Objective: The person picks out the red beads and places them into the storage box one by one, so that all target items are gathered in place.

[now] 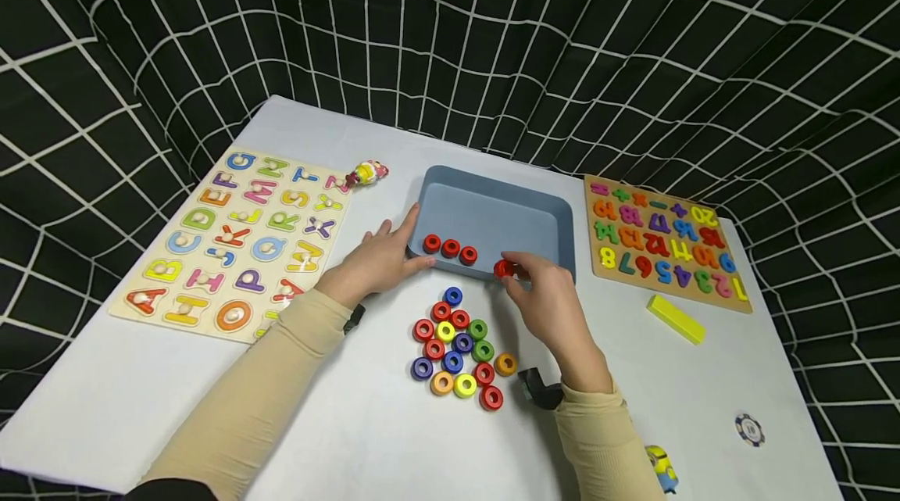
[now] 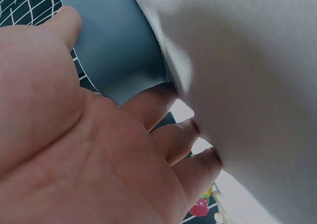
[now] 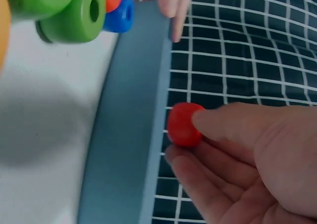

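Note:
A blue-grey tray (image 1: 492,208) stands at the middle of the table, with three red rings (image 1: 450,248) in a row along its near wall. My right hand (image 1: 551,302) pinches another red ring (image 3: 184,125) between thumb and fingers, just above the tray's near rim. At the tray's left corner my left hand (image 1: 380,257) rests with fingers spread, thumb along the near wall; in the left wrist view its fingertips (image 2: 210,159) touch the table. In front of the tray lies a loose cluster of red, blue, green, yellow, purple and orange rings (image 1: 453,362).
A wooden letter board (image 1: 232,247) lies at the left with a small colourful figure (image 1: 367,173) by its corner. To the right are a number board (image 1: 661,243), a yellow block (image 1: 676,319), a poker chip (image 1: 749,430) and a yellow-and-blue toy figure (image 1: 661,468). Black gridded cloth surrounds the table.

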Available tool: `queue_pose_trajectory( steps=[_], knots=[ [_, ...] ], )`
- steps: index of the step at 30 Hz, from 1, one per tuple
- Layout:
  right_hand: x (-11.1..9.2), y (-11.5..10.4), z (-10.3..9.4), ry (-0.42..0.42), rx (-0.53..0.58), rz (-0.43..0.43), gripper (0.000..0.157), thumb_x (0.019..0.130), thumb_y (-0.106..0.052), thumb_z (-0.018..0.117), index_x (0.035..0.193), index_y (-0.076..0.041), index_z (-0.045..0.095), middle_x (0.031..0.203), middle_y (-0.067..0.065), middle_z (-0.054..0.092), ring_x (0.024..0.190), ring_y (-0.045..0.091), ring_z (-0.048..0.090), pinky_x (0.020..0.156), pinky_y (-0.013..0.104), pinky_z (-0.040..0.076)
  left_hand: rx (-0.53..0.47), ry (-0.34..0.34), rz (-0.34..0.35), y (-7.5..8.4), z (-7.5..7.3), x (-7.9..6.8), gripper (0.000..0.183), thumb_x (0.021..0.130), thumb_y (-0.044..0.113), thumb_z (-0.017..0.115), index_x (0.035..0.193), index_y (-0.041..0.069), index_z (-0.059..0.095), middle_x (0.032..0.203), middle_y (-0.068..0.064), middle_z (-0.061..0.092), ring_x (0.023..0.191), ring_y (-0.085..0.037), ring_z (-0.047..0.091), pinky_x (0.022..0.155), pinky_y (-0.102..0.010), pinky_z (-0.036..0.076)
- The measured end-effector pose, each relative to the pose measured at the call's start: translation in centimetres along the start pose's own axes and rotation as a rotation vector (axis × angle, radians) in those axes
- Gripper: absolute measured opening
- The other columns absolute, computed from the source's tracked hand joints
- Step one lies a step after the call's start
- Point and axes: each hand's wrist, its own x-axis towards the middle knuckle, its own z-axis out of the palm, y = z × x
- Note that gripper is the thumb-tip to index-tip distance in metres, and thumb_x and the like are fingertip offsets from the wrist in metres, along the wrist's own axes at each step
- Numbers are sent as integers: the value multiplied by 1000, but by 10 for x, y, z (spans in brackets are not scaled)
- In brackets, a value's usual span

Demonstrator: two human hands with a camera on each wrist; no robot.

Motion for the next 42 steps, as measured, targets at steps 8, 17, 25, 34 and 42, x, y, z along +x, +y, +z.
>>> queue_pose_trajectory(
  steps=[8,17,25,34,42],
  knots=[
    [23,1,16,6,-23,55,33,89,-15,67,122,-11,66,115,10,70,103,26,67,85,42,56,2,-1,2,-2,1,2,96,91,61,50,156,21,-8,158,-15,26,149,-39,12,119,-59,13],
    [24,5,17,-43,-92,49,40,93,-16,63,132,-12,60,128,13,64,112,30,64,90,47,54,-10,-3,-1,1,1,1,95,92,59,51,155,22,-9,159,-12,24,149,-39,11,120,-58,11],
    [12,2,4,-23,-27,33,39,94,-18,62,132,-13,60,128,10,65,111,28,64,92,46,53,-4,-6,-10,1,0,0,94,92,59,50,155,22,-11,160,-12,22,149,-38,9,120,-57,11],
    [-22,-16,-11,-27,20,-3,41,91,-23,67,131,-15,62,128,6,64,110,25,65,92,44,55,-12,4,-11,-2,1,2,94,93,58,50,155,22,-10,159,-16,22,149,-39,11,120,-58,11],
    [-80,-22,2,-52,1,55,40,84,-21,76,123,-19,67,123,-2,68,106,19,68,90,41,56,-4,0,5,1,2,2,94,93,58,49,155,20,-11,159,-17,21,148,-41,11,119,-58,11]
  ],
)
